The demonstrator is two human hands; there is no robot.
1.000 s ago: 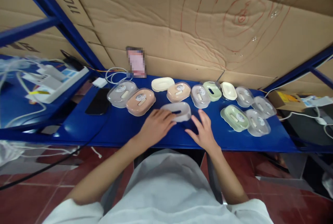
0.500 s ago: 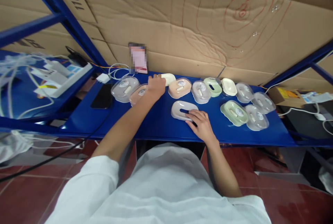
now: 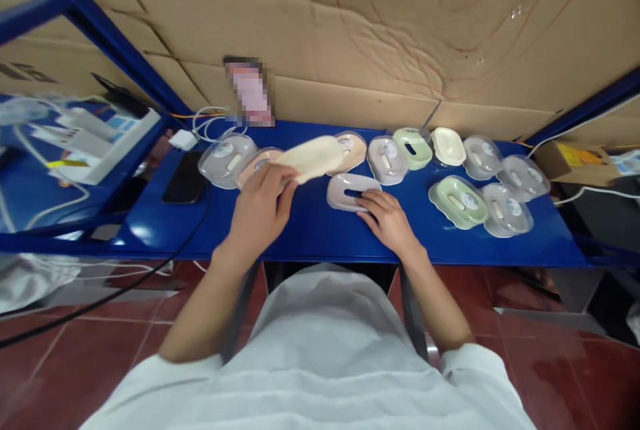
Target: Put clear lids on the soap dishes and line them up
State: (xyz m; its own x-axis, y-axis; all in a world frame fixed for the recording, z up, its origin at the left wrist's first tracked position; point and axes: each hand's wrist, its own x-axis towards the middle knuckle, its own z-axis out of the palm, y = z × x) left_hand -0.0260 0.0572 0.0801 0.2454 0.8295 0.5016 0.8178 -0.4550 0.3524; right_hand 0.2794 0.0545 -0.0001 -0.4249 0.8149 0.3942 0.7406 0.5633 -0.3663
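Since half a second ago the left hand has come back from the far row with the cream tray, lifted off the blue desk and tilted, its near end pinched in the fingers. The right hand hasn't budged, fingers lying flat and loose on the near edge of the grey dish sitting on the desk just past it. Behind those, a peach dish and clear-lidded dishes line up, with green ones to the right. A phone lies far left.
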